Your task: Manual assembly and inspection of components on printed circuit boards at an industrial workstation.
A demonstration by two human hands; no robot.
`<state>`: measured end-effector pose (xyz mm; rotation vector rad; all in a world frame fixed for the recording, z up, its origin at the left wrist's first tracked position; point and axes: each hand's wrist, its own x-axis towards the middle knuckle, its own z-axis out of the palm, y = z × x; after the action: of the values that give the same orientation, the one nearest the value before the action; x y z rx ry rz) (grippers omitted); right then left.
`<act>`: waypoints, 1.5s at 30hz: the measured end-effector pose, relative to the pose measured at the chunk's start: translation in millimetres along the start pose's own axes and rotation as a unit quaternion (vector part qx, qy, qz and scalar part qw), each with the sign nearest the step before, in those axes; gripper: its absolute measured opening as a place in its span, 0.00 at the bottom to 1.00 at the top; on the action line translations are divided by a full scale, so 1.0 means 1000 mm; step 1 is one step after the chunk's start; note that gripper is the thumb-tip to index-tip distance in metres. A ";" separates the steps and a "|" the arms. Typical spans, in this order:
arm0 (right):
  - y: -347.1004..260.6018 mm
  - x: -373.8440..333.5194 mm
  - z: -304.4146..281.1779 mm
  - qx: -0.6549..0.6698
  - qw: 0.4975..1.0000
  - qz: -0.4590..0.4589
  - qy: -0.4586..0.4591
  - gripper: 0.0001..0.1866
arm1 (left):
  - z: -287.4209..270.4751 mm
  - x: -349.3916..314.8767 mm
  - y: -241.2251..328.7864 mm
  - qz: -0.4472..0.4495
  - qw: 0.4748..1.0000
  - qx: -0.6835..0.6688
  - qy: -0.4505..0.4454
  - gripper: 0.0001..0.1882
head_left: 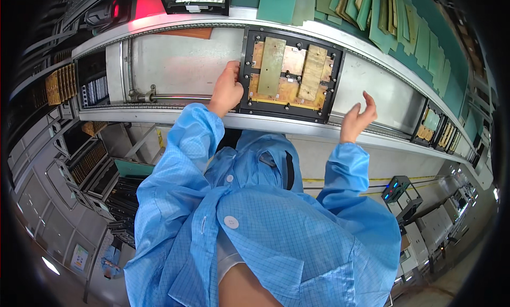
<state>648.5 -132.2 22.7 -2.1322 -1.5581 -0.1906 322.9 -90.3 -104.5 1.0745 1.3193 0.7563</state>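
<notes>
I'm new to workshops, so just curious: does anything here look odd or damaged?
The right strip on the black frame looks blotchy and mottled, unlike the plainer greenish strip beside it; whether that is damage or wear, I can't tell.

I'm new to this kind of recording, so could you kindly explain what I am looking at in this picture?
Of course. There is no robot: a person in a blue smock works with bare hands. A wide fisheye camera on their head looks down, so straight edges bend near the rim. Across the metal rails sits a black frame containing copper-coloured panels. A pale green strip and a tan strip lie over them. Green sheets lie beyond the rails. The left hand is at the frame's left edge; whether it grips is unclear. The right hand is open, holding nothing.
</notes>
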 end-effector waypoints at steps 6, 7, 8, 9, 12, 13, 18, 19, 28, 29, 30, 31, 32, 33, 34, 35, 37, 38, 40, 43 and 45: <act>-0.027 0.007 0.000 -0.006 0.977 -0.157 -0.143 0.28 | 0.012 0.001 0.016 0.004 0.997 -0.002 -0.075 0.28; -0.034 0.008 0.012 -0.011 0.971 -0.170 -0.166 0.29 | 0.015 0.001 0.017 0.002 0.997 -0.003 -0.079 0.28; -0.044 0.011 0.022 -0.017 0.965 -0.182 -0.188 0.30 | 0.019 0.003 0.017 0.013 0.997 0.001 -0.082 0.27; -0.059 0.015 0.029 -0.040 0.960 -0.180 -0.209 0.31 | 0.019 0.004 0.016 0.022 0.996 0.008 -0.081 0.26; -0.065 0.025 0.042 -0.026 0.949 -0.224 -0.220 0.31 | 0.019 -0.003 0.018 0.022 0.996 0.014 -0.082 0.27; -0.063 0.026 0.045 -0.025 0.946 -0.237 -0.221 0.32 | 0.019 -0.005 0.014 0.027 0.997 0.001 -0.077 0.28; -0.070 0.040 0.039 -0.067 0.933 -0.278 -0.218 0.32 | 0.011 -0.014 0.032 0.058 0.996 -0.021 -0.070 0.32; -0.069 0.042 0.041 -0.076 0.929 -0.296 -0.206 0.32 | 0.011 -0.016 0.030 0.062 0.996 -0.037 -0.044 0.32; -0.084 0.049 0.030 -0.135 0.911 -0.334 -0.200 0.25 | -0.031 -0.045 0.014 0.051 0.991 -0.114 0.046 0.34; -0.082 0.053 0.026 -0.092 0.923 -0.334 -0.167 0.23 | -0.038 -0.050 0.014 0.051 0.990 -0.122 0.054 0.33; -0.076 0.056 0.021 -0.048 0.932 -0.334 -0.130 0.21 | -0.043 -0.055 0.008 0.068 0.986 -0.134 0.077 0.32; -0.070 0.051 0.022 0.008 0.944 -0.313 -0.102 0.19 | -0.052 -0.062 0.002 0.065 0.986 -0.122 0.092 0.31; -0.070 0.045 0.019 0.002 0.944 -0.315 -0.098 0.19 | -0.061 -0.070 -0.003 0.063 0.986 -0.110 0.106 0.31; -0.075 0.035 0.013 -0.032 0.939 -0.326 -0.110 0.20 | -0.071 -0.079 -0.009 0.057 0.983 -0.108 0.136 0.30; -0.079 0.025 0.008 -0.068 0.932 -0.335 -0.122 0.21 | -0.081 -0.087 -0.018 0.063 0.982 -0.091 0.153 0.30; -0.085 0.015 0.009 -0.081 0.934 -0.321 -0.131 0.22 | -0.089 -0.094 -0.028 0.068 0.980 -0.074 0.169 0.30; -0.082 0.000 0.012 -0.098 0.932 -0.320 -0.140 0.22 | -0.097 -0.108 -0.043 0.056 0.972 -0.104 0.204 0.29; -0.079 -0.005 0.013 -0.106 0.932 -0.318 -0.140 0.23 | -0.103 -0.114 -0.051 0.059 0.971 -0.090 0.212 0.28; -0.077 -0.012 0.017 -0.111 0.934 -0.309 -0.139 0.24 | -0.110 -0.125 -0.059 0.065 0.971 -0.074 0.220 0.28; -0.074 -0.017 0.014 -0.092 0.941 -0.305 -0.116 0.25 | -0.113 -0.135 -0.066 0.078 0.968 -0.074 0.228 0.27; -0.070 -0.029 0.020 -0.060 0.945 -0.309 -0.087 0.26 | -0.113 -0.140 -0.078 0.075 0.962 -0.060 0.255 0.25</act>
<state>570.5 -131.2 15.1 -1.7083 -2.3415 -0.3156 181.6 -226.0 -114.7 0.9208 1.6074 1.2727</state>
